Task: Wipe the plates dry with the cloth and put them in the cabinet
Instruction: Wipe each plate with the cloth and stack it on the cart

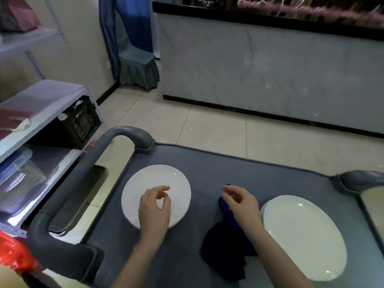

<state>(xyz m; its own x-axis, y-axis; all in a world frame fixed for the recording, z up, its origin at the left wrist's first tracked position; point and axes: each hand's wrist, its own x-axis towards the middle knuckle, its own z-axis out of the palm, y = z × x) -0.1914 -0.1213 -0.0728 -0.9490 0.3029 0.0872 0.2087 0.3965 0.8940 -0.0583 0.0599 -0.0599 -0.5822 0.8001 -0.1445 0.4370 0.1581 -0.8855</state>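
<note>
A white plate (158, 179) lies on the left part of the grey cart top (228, 167). My left hand (154, 208) hovers over it with loosely curled fingers and holds nothing. A dark purple cloth (224, 250) lies crumpled in the middle of the cart. My right hand (242, 202) is over the cloth's upper end, fingers curled; whether it grips the cloth is unclear. A stack of white plates (303, 238) sits at the right, beside my right forearm.
The cart's grey handle (87, 167) curves along its left side. A white shelf unit (41, 104) at the left holds a black crate (81, 123) and clear lidded boxes (16, 175). A marble-fronted counter (270, 75) stands across the tiled floor.
</note>
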